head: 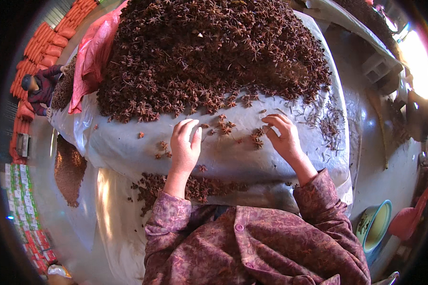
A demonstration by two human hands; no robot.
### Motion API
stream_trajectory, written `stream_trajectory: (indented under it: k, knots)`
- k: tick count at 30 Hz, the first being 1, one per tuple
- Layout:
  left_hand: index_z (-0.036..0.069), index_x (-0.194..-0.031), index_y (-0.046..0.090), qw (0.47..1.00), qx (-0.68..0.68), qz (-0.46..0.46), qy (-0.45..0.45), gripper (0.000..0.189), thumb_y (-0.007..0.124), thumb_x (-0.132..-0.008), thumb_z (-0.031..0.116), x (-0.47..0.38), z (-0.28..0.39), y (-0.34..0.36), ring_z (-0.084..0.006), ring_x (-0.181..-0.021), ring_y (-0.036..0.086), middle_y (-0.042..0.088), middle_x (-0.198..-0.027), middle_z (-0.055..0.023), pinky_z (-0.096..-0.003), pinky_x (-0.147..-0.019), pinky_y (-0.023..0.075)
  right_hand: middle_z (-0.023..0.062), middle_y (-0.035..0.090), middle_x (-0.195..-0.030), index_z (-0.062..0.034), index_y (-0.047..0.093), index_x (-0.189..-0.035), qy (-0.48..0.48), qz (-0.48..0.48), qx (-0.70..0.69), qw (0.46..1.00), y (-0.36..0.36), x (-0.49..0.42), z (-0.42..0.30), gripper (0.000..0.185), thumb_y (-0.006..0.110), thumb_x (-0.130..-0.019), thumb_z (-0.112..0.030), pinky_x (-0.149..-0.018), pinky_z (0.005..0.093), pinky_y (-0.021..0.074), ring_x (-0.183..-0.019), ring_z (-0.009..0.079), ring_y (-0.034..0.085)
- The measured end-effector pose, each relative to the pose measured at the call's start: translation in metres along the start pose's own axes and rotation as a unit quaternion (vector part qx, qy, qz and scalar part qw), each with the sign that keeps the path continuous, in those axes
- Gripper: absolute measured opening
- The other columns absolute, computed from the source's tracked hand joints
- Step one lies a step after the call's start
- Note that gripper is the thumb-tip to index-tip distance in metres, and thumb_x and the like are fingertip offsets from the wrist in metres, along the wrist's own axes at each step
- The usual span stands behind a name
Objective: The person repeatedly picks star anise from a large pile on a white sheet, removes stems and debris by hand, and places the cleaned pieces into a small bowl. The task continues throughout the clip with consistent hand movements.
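A large heap of dried star anise (pixel 214 57) covers the far part of a table lined with plastic sheeting (pixel 135 156). My left hand (pixel 185 142) is over the sheeting just below the heap, fingers bent and thumb apart, with nothing seen in it. My right hand (pixel 283 137) is farther right, thumb and fingers curled beside a few loose star anise (pixel 257 138); whether its fingertips touch a piece I cannot tell. More loose pieces (pixel 226 127) lie between the hands. Thin stems (pixel 330 128) are gathered at the right of the sheeting.
Another person (pixel 41 85) works at a smaller pile on the left, beyond a red plastic sheet (pixel 92 60). Stacked orange sacks (pixel 44 46) stand behind. More star anise (pixel 203 188) lies close to my body. A basin (pixel 376 226) and a pink object (pixel 404 222) are at lower right.
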State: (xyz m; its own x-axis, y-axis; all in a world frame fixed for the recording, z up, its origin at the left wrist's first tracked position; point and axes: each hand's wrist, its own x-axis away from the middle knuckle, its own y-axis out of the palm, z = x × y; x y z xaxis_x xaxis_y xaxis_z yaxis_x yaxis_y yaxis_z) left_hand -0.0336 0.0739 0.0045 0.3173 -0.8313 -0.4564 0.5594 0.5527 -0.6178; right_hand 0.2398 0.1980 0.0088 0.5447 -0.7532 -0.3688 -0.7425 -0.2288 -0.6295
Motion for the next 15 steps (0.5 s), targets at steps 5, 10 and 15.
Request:
stream_trajectory:
  k: [5,10,15]
  knots:
    - [-0.002,-0.109,0.067,0.997,0.067,-0.028,-0.023,0.018,0.065,-0.092,0.005,-0.011,0.01,0.013,-0.03,-0.096,0.068,0.068,-0.106,-0.0157,-0.0376,-0.084,0.0558,0.0083,0.067,-0.095,-0.009,0.072,-0.096,-0.081,-0.068,0.087,0.991,0.037,-0.027,-0.019,0.018,0.072,-0.079,-0.014,-0.087,0.0399,0.0489,-0.095,0.0294,0.065]
    - [0.002,-0.123,0.065,0.995,0.031,-0.073,0.053,0.033,0.064,-0.089,0.001,-0.015,0.021,0.026,-0.034,-0.116,0.058,0.061,-0.129,-0.0149,-0.043,-0.101,0.0493,0.0044,0.065,-0.085,-0.0114,0.067,-0.086,-0.135,-0.103,0.171,0.971,0.063,-0.037,-0.005,0.01,0.071,-0.078,-0.015,-0.077,0.0397,0.0484,-0.083,0.0251,0.065]
    - [0.0,-0.121,0.065,0.997,0.035,-0.036,0.053,0.032,0.065,-0.089,0.001,-0.016,0.014,0.022,-0.0354,-0.113,0.059,0.063,-0.126,-0.0155,-0.0436,-0.099,0.0495,0.0082,0.066,-0.088,-0.0081,0.069,-0.098,-0.068,-0.014,0.099,0.993,0.053,-0.035,-0.001,0.016,0.07,-0.083,-0.014,-0.079,0.0415,0.0491,-0.085,0.0303,0.065]
